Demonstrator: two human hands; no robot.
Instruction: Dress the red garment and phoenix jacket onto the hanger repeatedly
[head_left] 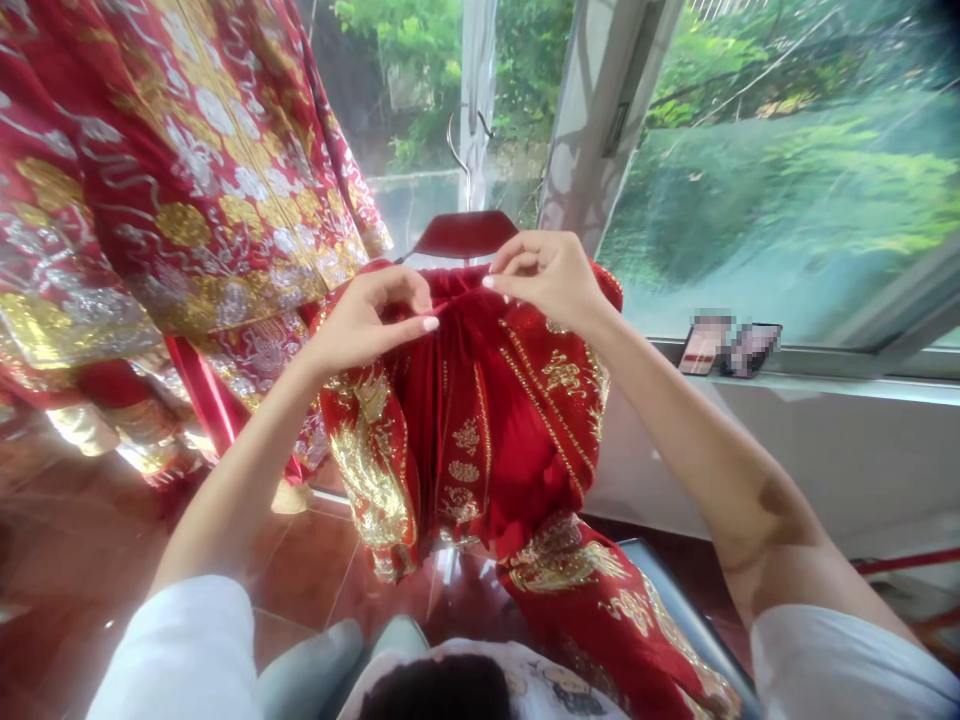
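A red jacket [525,420] with gold embroidery on its sleeves and front hangs before me on a dark red hanger [466,235]. Near its top, my left hand [379,315] pinches the red fabric between thumb and curled fingers. My right hand [547,275] grips the same upper edge a little to the right, fingertips pressed together. Between the two hands the cloth is drawn into a gathered, folded line. One sleeve falls at the left, and the other spreads toward the lower right over a dark seat.
Red garments [187,190] with gold and silver embroidery hang at the left. Two phones lean on the window sill [847,388] at the right, one of them a dark phone [752,350]. A dark seat [675,590] stands below, over reddish floor tiles [315,565].
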